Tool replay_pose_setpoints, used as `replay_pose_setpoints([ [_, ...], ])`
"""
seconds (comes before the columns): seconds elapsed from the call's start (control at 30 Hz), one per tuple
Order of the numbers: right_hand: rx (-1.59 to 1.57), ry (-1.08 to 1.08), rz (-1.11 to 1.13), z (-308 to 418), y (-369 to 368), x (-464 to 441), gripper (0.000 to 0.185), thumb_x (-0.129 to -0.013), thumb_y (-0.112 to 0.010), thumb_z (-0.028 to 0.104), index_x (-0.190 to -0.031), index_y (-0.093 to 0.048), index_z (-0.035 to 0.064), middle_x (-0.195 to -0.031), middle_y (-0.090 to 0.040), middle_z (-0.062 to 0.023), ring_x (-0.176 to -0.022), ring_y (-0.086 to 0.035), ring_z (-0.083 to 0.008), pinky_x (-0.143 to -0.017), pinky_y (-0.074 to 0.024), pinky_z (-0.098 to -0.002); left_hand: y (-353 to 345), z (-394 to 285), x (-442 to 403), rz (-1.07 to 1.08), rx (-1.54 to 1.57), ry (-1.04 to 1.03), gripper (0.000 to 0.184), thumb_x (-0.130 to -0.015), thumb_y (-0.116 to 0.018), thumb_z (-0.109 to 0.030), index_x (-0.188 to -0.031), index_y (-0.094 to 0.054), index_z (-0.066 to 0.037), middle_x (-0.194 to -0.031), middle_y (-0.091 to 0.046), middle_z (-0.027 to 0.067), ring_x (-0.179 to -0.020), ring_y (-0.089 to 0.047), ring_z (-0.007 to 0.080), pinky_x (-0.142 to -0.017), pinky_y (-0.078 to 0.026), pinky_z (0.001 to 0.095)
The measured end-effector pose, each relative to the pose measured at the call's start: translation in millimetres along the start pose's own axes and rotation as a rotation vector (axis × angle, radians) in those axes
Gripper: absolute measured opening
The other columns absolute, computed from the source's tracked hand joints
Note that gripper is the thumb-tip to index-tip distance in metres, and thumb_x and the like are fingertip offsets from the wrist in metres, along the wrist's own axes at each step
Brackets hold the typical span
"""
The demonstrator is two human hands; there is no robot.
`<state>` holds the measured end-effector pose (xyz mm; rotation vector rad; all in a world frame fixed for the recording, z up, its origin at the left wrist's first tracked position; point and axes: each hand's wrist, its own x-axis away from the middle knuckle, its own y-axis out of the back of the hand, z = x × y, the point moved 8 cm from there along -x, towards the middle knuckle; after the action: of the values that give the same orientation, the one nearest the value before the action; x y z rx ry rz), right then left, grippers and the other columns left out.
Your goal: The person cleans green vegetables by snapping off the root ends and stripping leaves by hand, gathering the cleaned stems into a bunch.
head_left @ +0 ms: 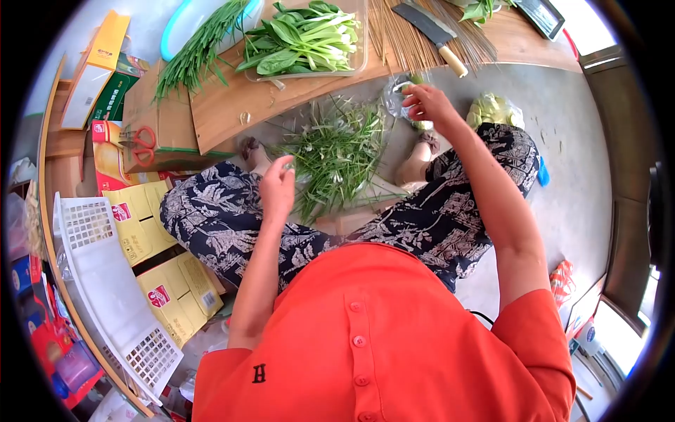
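Note:
My left hand [278,188] is raised over my knee, left of a pile of green-and-white vegetable trimmings [341,151] on the floor. Its fingers are curled toward the thumb; anything between them is too small to name. My right hand [427,105] hangs in the air beyond the pile, fingers apart and slightly bent, with nothing seen in them. Just below and behind it lies a clear plastic bag [395,98] with something green. Bundled long green stalks [207,43] and a clear tub [361,42] of leafy greens [302,39] sit on the wooden tabletop.
A cleaver [427,24] rests on thin sticks [383,32] on the table [232,119]. Red-handled scissors [144,146] lie by a cardboard box [165,116]. Yellow cartons [179,299] and a white basket [105,281] stand at left. Bagged pale-green vegetables [496,110] sit at right.

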<state>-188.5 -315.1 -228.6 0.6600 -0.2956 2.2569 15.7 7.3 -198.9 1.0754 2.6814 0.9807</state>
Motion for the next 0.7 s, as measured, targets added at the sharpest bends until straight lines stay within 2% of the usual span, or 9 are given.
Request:
replay_pose_setpoints([
  [0.13,-0.504,-0.19,0.103,-47.1,-62.1,0.4,0.053,-0.097,-0.036,0.047,-0.123,-0.046,0.0019,-0.109,-0.06,-0.0151,-0.089,-0.059,-0.025,-0.084,-0.0473,-0.0444,-24.0,-111.6,16.1,-0.052,0.042,-0.423,0.036,-0.088,-0.054,-0.011,-0.123,-0.053,-0.002,-0.119,-0.054,0.0156,-0.112,-0.053,0.0287,-0.095,-0.043,0.0346],
  [0.17,-0.583,-0.213,0.203,-60.1,-89.8,2.7,0.053,-0.096,-0.033,0.051,-0.12,-0.048,0.0065,-0.113,-0.059,-0.0115,-0.095,-0.057,-0.0254,-0.091,-0.0438,-0.0444,-31.2,-142.3,28.5,-0.051,0.017,-0.583,0.04,-0.09,-0.055,-0.022,-0.125,-0.052,-0.002,-0.125,-0.051,0.0165,-0.116,-0.05,0.0326,-0.099,-0.039,0.0388],
  [0.23,-0.652,-0.232,0.412,-59.8,-153.4,36.7,0.064,-0.093,-0.037,0.056,-0.125,-0.046,0.0015,-0.118,-0.057,-0.0178,-0.105,-0.056,-0.0322,-0.093,-0.0439,-0.0459,-58.0,-178.2,55.1,-0.002,-0.065,-0.937,0.052,-0.091,-0.048,-0.044,-0.124,-0.053,-0.004,-0.127,-0.051,0.0157,-0.118,-0.048,0.0345,-0.1,-0.037,0.0456],
  [0.3,-0.59,-0.193,0.709,-56.5,-207.1,91.3,0.067,-0.091,-0.04,0.06,-0.124,-0.05,0.0023,-0.121,-0.057,-0.0151,-0.109,-0.056,-0.0286,-0.092,-0.0453,-0.0421,-80.9,-186.6,81.4,0.187,-0.114,-1.12,0.05,-0.087,-0.052,-0.045,-0.118,-0.057,-0.006,-0.119,-0.054,0.0123,-0.111,-0.051,0.0312,-0.097,-0.037,0.046],
  [0.33,-0.846,-0.395,0.927,-56.6,-232.3,117.7,0.067,-0.091,-0.039,0.06,-0.125,-0.05,0.0031,-0.121,-0.058,-0.0137,-0.109,-0.056,-0.0261,-0.09,-0.0467,-0.0395,-93.8,-175.1,89.5,0.249,-0.169,-1.178,0.05,-0.084,-0.055,-0.046,-0.116,-0.058,-0.007,-0.115,-0.055,0.0114,-0.108,-0.051,0.0301,-0.096,-0.038,0.0457],
  [0.47,-0.99,-0.417,0.878,-94.9,-222.0,112.2,0.057,-0.093,-0.041,0.052,-0.119,-0.053,0.003,-0.117,-0.058,-0.0117,-0.106,-0.057,-0.024,-0.088,-0.0483,-0.04,-89.8,-158.9,78.8,0.328,-0.131,-1.158,0.052,-0.077,-0.06,-0.045,-0.112,-0.059,-0.007,-0.109,-0.055,0.0107,-0.103,-0.052,0.0293,-0.094,-0.038,0.0462],
  [0.6,-0.99,-0.318,0.751,-100.5,-217.4,99.5,0.051,-0.095,-0.041,0.047,-0.117,-0.053,0.0031,-0.115,-0.059,-0.0109,-0.105,-0.057,-0.0231,-0.088,-0.0487,-0.0404,-91.6,-159.8,71.0,0.249,-0.12,-1.15,0.059,-0.084,-0.049,-0.055,-0.109,-0.059,-0.004,-0.106,-0.056,0.0124,-0.099,-0.053,0.0317,-0.091,-0.038,0.0464],
  [0.67,-0.971,-0.243,0.718,-100.9,-216.6,94.8,0.048,-0.095,-0.041,0.045,-0.115,-0.054,0.0031,-0.114,-0.059,-0.0105,-0.104,-0.057,-0.0227,-0.087,-0.0489,-0.0406,-92.7,-153.1,63.2,0.271,-0.061,-1.084,0.055,-0.07,-0.065,-0.044,-0.111,-0.059,-0.007,-0.108,-0.055,0.0117,-0.102,-0.052,0.0317,-0.094,-0.037,0.0467],
  [0.7,-0.944,-0.19,0.704,-100.9,-216.5,93.0,0.047,-0.096,-0.041,0.044,-0.115,-0.054,0.0032,-0.113,-0.059,-0.0103,-0.104,-0.057,-0.0225,-0.087,-0.049,-0.0407,-91.9,-149.9,60.2,0.269,-0.02,-1.069,0.054,-0.075,-0.061,-0.047,-0.112,-0.058,-0.007,-0.107,-0.055,0.0121,-0.103,-0.052,0.0317,-0.093,-0.037,0.0455],
])
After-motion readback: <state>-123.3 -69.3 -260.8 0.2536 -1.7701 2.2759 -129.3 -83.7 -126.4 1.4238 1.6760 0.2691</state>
